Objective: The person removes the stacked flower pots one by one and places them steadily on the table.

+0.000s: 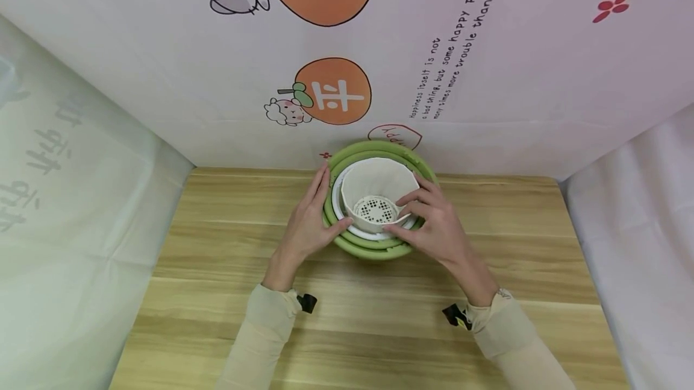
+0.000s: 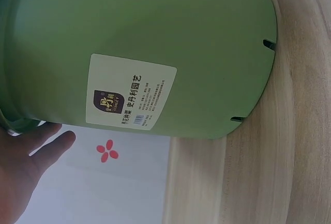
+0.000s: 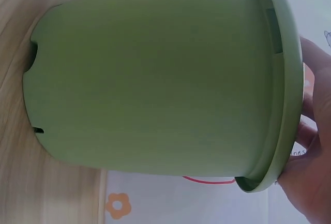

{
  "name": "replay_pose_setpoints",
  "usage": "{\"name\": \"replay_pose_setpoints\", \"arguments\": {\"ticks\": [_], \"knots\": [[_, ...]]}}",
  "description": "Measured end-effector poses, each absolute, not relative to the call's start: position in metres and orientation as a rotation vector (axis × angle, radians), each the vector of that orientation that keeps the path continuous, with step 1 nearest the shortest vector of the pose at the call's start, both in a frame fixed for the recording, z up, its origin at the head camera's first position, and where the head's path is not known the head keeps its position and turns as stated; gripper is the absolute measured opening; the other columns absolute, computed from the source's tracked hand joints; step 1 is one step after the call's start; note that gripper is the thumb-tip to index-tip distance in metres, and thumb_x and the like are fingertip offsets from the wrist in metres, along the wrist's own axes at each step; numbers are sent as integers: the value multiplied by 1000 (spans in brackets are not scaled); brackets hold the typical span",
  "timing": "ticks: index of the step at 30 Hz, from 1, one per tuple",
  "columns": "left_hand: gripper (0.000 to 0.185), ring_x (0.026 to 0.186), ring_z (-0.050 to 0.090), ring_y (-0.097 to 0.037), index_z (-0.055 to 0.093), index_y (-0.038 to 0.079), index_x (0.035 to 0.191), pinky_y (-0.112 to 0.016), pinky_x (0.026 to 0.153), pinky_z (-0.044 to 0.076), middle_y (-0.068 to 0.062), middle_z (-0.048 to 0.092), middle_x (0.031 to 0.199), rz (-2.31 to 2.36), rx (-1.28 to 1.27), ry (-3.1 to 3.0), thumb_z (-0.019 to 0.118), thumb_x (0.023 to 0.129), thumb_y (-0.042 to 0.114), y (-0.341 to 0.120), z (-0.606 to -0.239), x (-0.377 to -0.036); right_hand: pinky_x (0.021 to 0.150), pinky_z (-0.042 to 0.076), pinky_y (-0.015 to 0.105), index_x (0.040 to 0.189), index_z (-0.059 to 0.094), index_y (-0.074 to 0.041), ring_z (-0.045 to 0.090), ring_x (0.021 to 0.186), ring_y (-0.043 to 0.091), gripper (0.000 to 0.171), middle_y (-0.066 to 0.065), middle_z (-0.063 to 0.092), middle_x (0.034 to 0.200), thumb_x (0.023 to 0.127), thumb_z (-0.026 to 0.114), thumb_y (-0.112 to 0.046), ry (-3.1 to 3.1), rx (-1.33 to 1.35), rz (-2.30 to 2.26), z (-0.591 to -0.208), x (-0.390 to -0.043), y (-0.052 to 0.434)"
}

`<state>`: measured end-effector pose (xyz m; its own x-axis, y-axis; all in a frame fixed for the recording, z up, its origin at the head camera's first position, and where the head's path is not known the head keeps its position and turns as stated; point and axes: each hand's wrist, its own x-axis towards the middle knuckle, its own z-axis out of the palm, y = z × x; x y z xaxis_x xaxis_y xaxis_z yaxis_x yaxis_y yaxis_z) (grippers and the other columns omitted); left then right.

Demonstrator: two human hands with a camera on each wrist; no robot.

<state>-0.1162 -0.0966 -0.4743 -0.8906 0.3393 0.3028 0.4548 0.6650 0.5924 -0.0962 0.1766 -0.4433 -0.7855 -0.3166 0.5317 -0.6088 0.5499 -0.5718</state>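
Note:
A green plastic pot [image 1: 371,251] stands upright at the back middle of the wooden table [image 1: 352,323]. Inside it sits a cream inner basket [image 1: 379,180] with a perforated bottom [image 1: 376,210]. My left hand [image 1: 308,222] lies flat against the pot's left side, fingers straight, thumb on the near rim. My right hand [image 1: 435,228] pinches the basket's near right wall, index finger inside, thumb outside. The left wrist view shows the pot's side [image 2: 155,27] with a white label [image 2: 132,97] and my left hand [image 2: 23,169] at its rim. In the right wrist view my right hand [image 3: 312,182] is at the pot's rim [image 3: 287,79].
A printed cloth backdrop [image 1: 488,76] rises right behind the pot, and cloth walls close in the left [image 1: 65,197] and right [image 1: 650,227] sides. Bare wood stretches from the pot toward me. Small black clips [image 1: 306,302] sit at both sleeve cuffs.

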Motion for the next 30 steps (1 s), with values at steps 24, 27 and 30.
{"name": "replay_pose_setpoints", "arguments": {"ticks": [24,27,30], "knots": [[109,149,21,-18,32,3,154,-46,114,33,1,14,166,-1124,-649,-2651,47,82,83,-97,-475,-118,112,37,47,69,70,-8,51,128,44,33,14,72,88,51,98,-5,-2171,707,1335,-432,-98,174],[109,149,22,-18,34,3,153,-47,114,34,4,13,166,-1137,-633,-2657,48,81,83,-96,-475,-119,111,38,46,69,70,-8,51,129,44,32,14,72,89,52,97,-4,-2148,708,1351,-428,-100,175],[109,149,23,-18,35,4,153,-48,113,35,8,12,166,-1150,-619,-2667,49,80,84,-96,-475,-119,112,38,45,70,71,-7,51,129,43,27,14,72,90,58,95,-10,-2123,716,1362,-425,-102,176]]}}
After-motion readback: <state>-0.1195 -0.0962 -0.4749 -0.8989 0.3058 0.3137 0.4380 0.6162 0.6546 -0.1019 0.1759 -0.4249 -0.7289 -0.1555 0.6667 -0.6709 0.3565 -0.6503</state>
